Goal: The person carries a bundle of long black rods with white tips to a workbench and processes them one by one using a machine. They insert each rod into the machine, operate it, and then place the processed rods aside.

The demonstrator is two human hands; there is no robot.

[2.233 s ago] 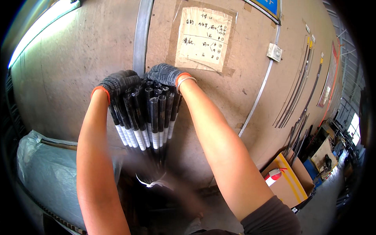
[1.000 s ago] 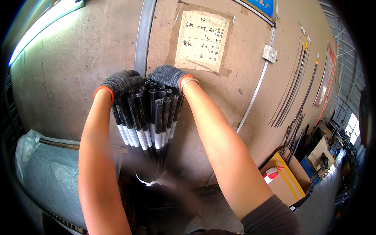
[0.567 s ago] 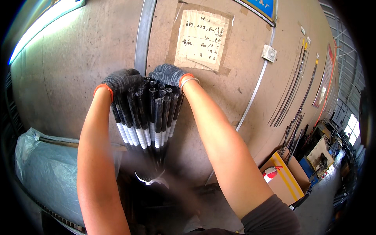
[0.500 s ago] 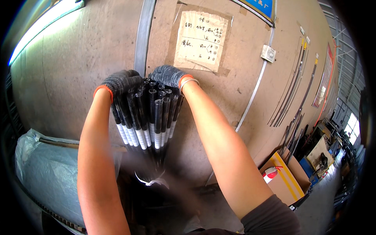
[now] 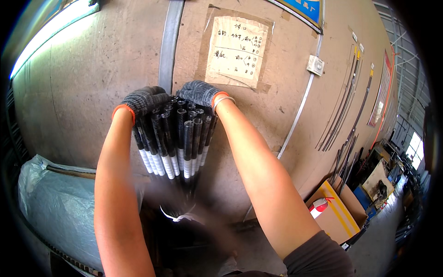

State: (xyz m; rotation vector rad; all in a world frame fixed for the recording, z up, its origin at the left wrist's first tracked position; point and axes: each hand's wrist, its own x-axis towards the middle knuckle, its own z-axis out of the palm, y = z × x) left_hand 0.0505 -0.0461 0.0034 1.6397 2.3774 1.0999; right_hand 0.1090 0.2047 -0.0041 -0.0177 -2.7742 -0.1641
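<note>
An upright bundle of black hollow tubes (image 5: 188,138) stands against the wall in front of me. Their open upper ends face me, and each has a white band lower down. My left hand (image 5: 145,99), in a grey knitted glove with an orange cuff, is closed round the bundle's upper left side. On the upper right side, my right hand (image 5: 199,93) wears a matching glove and is curled over the far rim of the tubes. The fingertips of both hands are hidden behind the bundle. A white tie or strip (image 5: 177,217) loops near the dark, blurred lower part.
Plastic sheeting (image 5: 55,198) covers a bulky thing at the lower left. A paper notice (image 5: 237,51) and a switch box (image 5: 315,65) are on the wall. Thin rods (image 5: 344,99) hang or lean at right, above a cardboard box (image 5: 334,210) and a red fire extinguisher (image 5: 318,207).
Both hands and the tube tops sit slightly lower in the picture, and the wall has shifted a little too. The hold on the bundle looks the same.
</note>
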